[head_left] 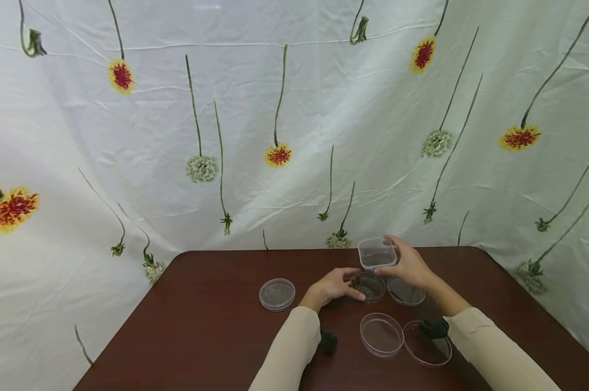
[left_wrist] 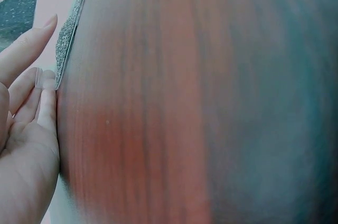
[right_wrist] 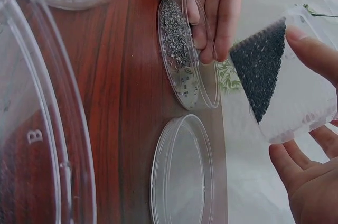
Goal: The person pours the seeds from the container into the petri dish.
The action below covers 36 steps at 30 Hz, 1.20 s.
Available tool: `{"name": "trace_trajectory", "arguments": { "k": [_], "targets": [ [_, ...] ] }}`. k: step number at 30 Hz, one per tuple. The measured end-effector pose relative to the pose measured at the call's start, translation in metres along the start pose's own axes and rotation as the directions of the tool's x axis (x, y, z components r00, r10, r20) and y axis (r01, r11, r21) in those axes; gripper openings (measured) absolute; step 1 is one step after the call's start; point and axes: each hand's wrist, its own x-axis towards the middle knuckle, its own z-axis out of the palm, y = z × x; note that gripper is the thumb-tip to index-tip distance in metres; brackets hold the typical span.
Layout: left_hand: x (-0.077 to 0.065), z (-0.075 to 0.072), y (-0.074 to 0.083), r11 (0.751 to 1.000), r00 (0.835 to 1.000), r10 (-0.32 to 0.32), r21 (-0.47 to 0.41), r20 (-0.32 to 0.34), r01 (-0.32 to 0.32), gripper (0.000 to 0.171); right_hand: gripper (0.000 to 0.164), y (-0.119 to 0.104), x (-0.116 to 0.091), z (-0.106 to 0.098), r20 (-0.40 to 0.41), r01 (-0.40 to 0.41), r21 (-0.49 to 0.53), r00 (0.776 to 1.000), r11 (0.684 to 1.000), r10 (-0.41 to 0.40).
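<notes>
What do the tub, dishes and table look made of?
Tub: probably thin plastic, translucent, slightly cloudy; dark grains show through its wall.
Dishes: likely clear plastic, possibly glass, glossy; see-through with bright edges.
Table: wood or wood-look laminate, faint sheen; reddish-brown with streaked grain.

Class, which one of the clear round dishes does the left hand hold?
The dish with grey granules nearest the square tub: the left hand grips its edge. The other dishes are in neither hand.

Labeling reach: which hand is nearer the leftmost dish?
Left. The left hand is right of the leftmost dish, holding another dish; the right hand is farther right, holding the square tub.
</notes>
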Motion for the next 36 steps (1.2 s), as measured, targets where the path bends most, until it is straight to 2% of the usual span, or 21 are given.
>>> {"name": "trace_trajectory", "arguments": {
  "k": [9, 16, 18, 21, 25, 28, 36],
  "targets": [
    [0.002, 0.000, -0.001, 1.000, 1.000, 0.009, -0.002, 0.000, -0.009, 0.078, 0.105, 0.000, -0.001, 0.000, 0.037, -0.071, 0.115, 0.997, 0.991, 0.068],
    [0.002, 0.000, -0.001, 1.000, 1.000, 0.002, -0.004, 0.000, -0.002, 0.079, 0.098, -0.002, -0.002, 0.000, 0.071, -0.077, 0.176, 0.995, 0.981, 0.065],
    [0.002, 0.000, -0.001, 1.000, 1.000, -0.001, -0.006, -0.001, 0.001, 0.080, 0.096, -0.003, -0.002, 0.000, 0.082, -0.100, 0.215, 0.993, 0.971, 0.084],
    [0.002, 0.000, -0.001, 1.000, 1.000, -0.004, -0.013, -0.003, 0.004, 0.080, 0.093, -0.004, -0.004, 0.000, 0.119, -0.166, 0.331, 0.984, 0.929, 0.133],
    [0.001, 0.000, -0.001, 1.000, 1.000, -0.003, -0.013, -0.004, 0.003, 0.080, 0.089, -0.004, -0.005, 0.001, 0.181, -0.259, 0.518, 0.965, 0.815, 0.191],
    [0.001, 0.000, -0.001, 1.000, 1.000, -0.002, -0.004, -0.003, 0.002, 0.079, 0.088, -0.003, -0.006, -0.001, 0.196, -0.281, 0.573, 0.959, 0.770, 0.204],
    [-0.002, -0.001, -0.001, 1.000, 1.000, 0.013, 0.012, -0.002, -0.013, 0.075, 0.091, 0.000, -0.009, -0.015, 0.177, -0.277, 0.568, 0.961, 0.775, 0.214]
  ]
}}
